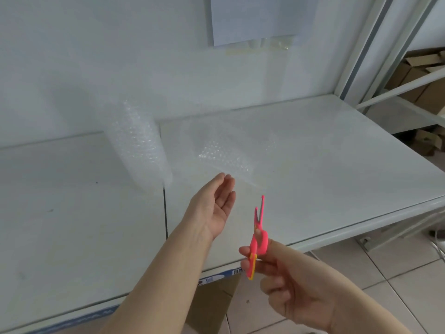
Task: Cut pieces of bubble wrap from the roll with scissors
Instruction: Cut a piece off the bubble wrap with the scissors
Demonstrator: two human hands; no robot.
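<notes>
Bench [313, 165] white against pale wall [96, 56], tiled floor [385, 285] below. Bubble wrap roll [139, 145] runs from back edge, unrolled sheet [224, 153] barely discernible. Left hand [214, 208] slack, empty; right hand [289, 280] grips scissors [258, 237].

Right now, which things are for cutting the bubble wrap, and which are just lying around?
For the job: bubble wrap roll, its unrolled sheet, pink scissors gripped by the right hand, left hand open near the sheet's edge.

Just lying about: hanging paper sheet, cardboard boxes at the far right, cardboard box under the table.
</notes>
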